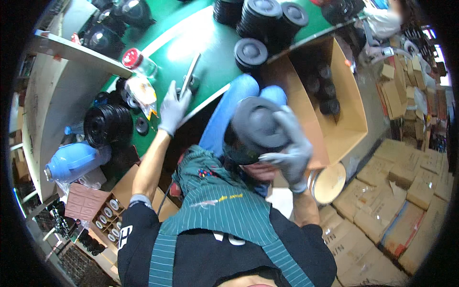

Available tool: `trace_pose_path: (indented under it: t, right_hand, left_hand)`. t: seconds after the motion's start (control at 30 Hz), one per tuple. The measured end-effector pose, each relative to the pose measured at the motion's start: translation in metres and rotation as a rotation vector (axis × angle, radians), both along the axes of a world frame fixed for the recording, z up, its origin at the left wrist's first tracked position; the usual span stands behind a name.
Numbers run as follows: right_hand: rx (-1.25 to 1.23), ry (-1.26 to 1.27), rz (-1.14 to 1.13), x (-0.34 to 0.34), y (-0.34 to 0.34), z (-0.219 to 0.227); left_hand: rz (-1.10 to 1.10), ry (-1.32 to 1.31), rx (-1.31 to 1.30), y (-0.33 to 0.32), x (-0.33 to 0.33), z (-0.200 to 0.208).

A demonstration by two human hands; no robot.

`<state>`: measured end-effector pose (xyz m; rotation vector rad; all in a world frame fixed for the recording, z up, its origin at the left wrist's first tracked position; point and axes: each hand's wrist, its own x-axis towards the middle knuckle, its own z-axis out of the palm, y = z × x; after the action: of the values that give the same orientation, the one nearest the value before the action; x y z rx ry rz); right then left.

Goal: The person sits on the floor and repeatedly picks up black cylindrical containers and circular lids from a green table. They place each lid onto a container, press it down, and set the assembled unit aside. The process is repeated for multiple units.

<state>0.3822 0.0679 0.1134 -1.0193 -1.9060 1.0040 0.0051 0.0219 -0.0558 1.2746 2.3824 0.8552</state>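
My left hand, in a grey glove, is at the near edge of the green table, its fingers closed about a slim metal bar that points away from me. A small dark round piece lies against the bar; what it is I cannot make out. Over my lap, my right hand, also gloved and slightly blurred, grips the right side of a round black disc with a raised centre. Something dark under the disc is partly hidden. Similar black discs are stacked on the table ahead.
To the right, an open cardboard box holds several dark round parts. A red-lidded jar, black ribbed parts and a blue bottle stand on the left. Flat cartons cover the floor at right, beside a round stool.
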Motion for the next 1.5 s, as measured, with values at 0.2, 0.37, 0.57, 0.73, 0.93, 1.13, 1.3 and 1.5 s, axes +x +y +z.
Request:
trace_pose_path:
  t: [0.2,0.37,0.57,0.73,0.93,1.13,1.3,1.5]
  right_hand:
    - [-0.743,0.87,-0.033,-0.052,0.087,-0.062]
    - [-0.756,0.652,0.338,-0.147,0.138,-0.094]
    - [-1.231,0.666,0.468,-0.13,0.12,-0.076]
    - [-1.164,0.695,0.458,-0.088,0.09,-0.087]
    - [-1.148,0.479,0.424,-0.095,0.08,-0.094]
    - [-1.115,0.553,0.513,-0.107,0.072,-0.087]
    - [-1.014,0.545,0.571,-0.115,0.062,-0.071]
    - [-0.444,0.367,0.517,-0.126,0.098,-0.032]
  left_hand:
    - [-0.58,0.302,0.792,-0.03,0.023,0.074]
    - [-0.185,-0.163,0.468,0.029,-0.008,0.072]
    - [-0.031,0.419,0.333,0.212,-0.122,0.115]
    - [-0.001,0.445,0.197,0.333,-0.178,0.089]
    - [0.043,0.595,0.352,0.391,-0.168,0.092]
    - [0.31,1.02,-0.003,0.29,-0.254,0.106]
    - [0.109,0.875,-0.038,0.23,-0.255,0.123]
    - [-0.334,0.63,0.291,0.121,-0.159,0.214]
